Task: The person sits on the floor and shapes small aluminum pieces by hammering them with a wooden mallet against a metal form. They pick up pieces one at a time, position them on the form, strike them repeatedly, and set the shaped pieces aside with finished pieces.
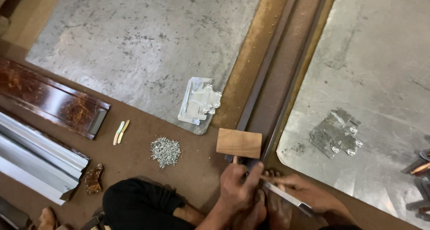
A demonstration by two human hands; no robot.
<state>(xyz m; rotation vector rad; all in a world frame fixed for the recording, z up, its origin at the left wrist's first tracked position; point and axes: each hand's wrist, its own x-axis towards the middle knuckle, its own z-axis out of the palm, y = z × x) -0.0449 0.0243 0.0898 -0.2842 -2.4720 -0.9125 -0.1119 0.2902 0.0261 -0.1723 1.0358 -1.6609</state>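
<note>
My left hand [237,185] is closed around the short handle of a wooden mallet [239,143], whose block head rests just above it. The mallet head lies against the near end of a long brown metal profile [277,82] that runs diagonally up the floor. Beside it, my right hand [309,190] grips a narrow silver metal strip [290,198], held low across my bare foot [274,207]. Both hands meet at the profile's near end.
A heap of small screws [165,151] lies left of the mallet, with a stack of shiny brackets [199,100] above it. More brackets [336,133] lie on the right metal sheet. A brown profile [53,100] and silver profiles [36,154] lie at left. My black-clad knee [139,205] is below.
</note>
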